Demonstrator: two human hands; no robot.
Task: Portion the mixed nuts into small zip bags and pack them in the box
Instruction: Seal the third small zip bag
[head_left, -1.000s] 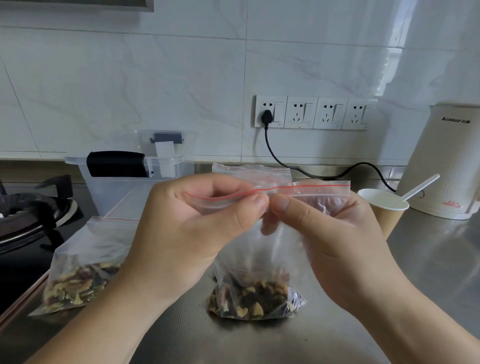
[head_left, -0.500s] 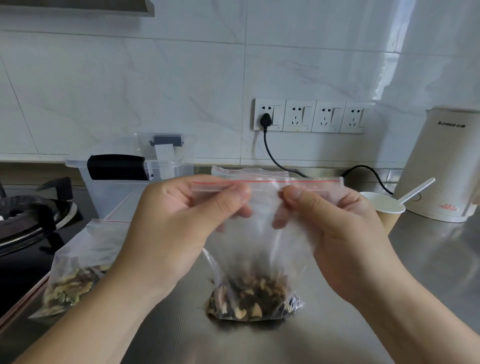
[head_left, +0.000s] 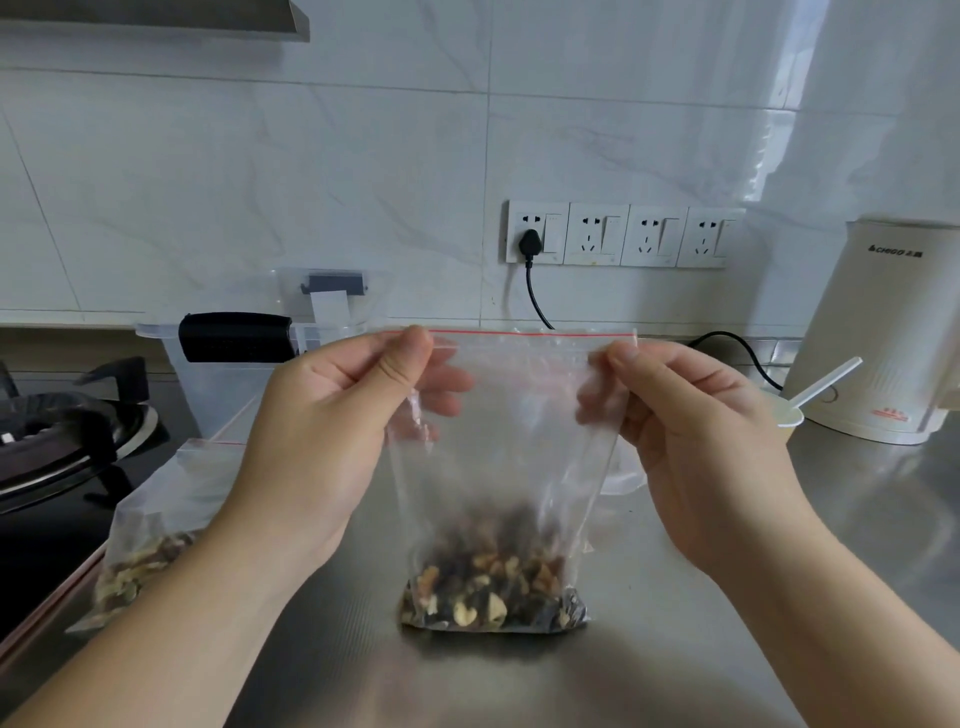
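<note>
— What are your hands doing?

— My left hand (head_left: 332, 431) is pinching the top left corner of the zip bag (head_left: 509, 447), thumb in front and fingers (head_left: 441, 384) showing through the plastic behind. My right hand (head_left: 696, 441) is pinching the top right corner in the same way. Both are closed on the bag, and I am holding its red-lined top edge stretched level between them.

— Where are the nuts sitting?

— The nuts (head_left: 493, 592) are lying heaped in the bottom of the bag, and the bag's base is resting on the steel worktop (head_left: 727, 649), right in front of me.

— Anything else nearby?

— A second bag (head_left: 150, 540) holding nuts is lying to the left, partly hidden by my left arm. The clear box (head_left: 228, 384) is standing behind my left hand, near the hob (head_left: 67, 436). A spoon (head_left: 821, 389) is sticking out behind my right hand, beside the white kettle (head_left: 883, 332).
</note>
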